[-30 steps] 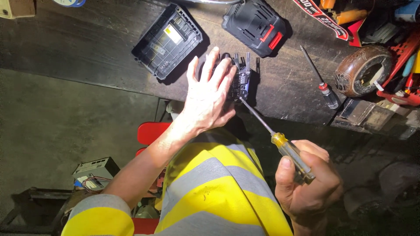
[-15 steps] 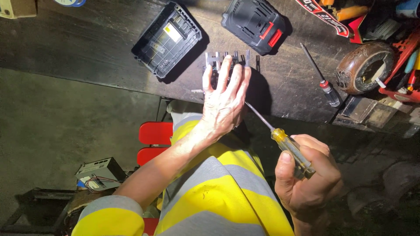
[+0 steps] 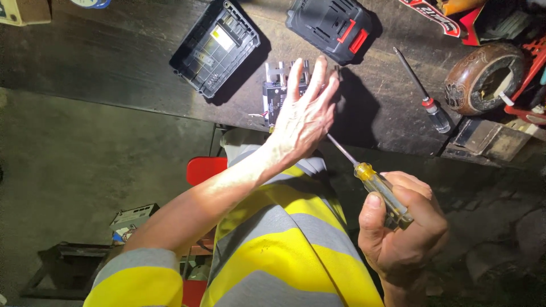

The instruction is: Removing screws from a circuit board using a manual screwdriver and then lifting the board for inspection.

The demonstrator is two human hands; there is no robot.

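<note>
Two hands work at the dark tabletop (image 3: 114, 62): the left hand (image 3: 301, 116) lies flat, fingers spread, on a small circuit board (image 3: 277, 94) near the edge. The right hand (image 3: 404, 227), its grip closed, clasps a yellow-handled screwdriver (image 3: 375, 185) whose shaft points under the left palm.

circuit board (image 3: 277, 94): flat on bench edge, part-covered | yellow-handled screwdriver (image 3: 375, 187): tilted, tip toward board

I see a dark, worn wooden surface (image 3: 114, 68) under harsh light from above. Below it lies a grey concrete floor (image 3: 85, 170), with a red stool (image 3: 205, 169) partly showing.
</note>
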